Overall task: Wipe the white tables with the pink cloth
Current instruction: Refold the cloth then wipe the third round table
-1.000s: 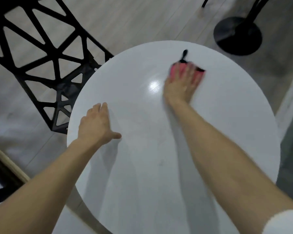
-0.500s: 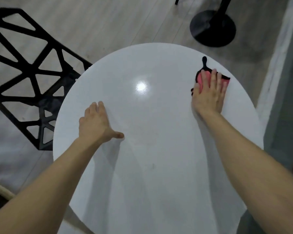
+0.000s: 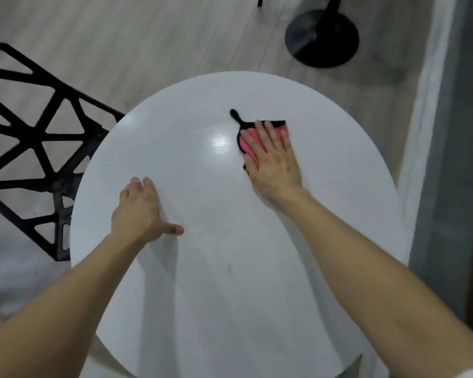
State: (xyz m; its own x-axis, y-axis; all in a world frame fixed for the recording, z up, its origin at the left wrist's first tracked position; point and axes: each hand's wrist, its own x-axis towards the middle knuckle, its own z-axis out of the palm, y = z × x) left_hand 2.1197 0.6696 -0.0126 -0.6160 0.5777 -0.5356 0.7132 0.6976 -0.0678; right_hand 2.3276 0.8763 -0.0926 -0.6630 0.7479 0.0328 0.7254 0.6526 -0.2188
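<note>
Pink cloth (image 3: pixel 248 144) with a black edge and a black hanging loop (image 3: pixel 234 114) lies flat on the far right part of the round white surface (image 3: pixel 230 309). It is pinned under the right hand (image 3: pixel 273 162), whose fingers are stretched straight and press down on it rather than curl round it. The left hand (image 3: pixel 139 211) is released too, palm down with the thumb spread, resting near the left rim.

Only downward pressure holds the cloth, so a quick stroke could let it slide out from under the palm or bunch into a ridge that skips patches. A long sweep to the right could carry it past the rim and onto the floor (image 3: pixel 148 36). The left hand seems to be bearing some weight close to the edge. If this surface stands on a single pedestal like the black base (image 3: pixel 321 38) far off, that lean might rock it, though its support is hidden. The patch under the left hand and a faint grey mark (image 3: pixel 228 267) on the near half could easily be missed. A black lattice chair (image 3: pixel 38 148) stands just beside the left rim.

No bucket, bottle or other container shows, so I cannot tell whether the cloth is damp.
</note>
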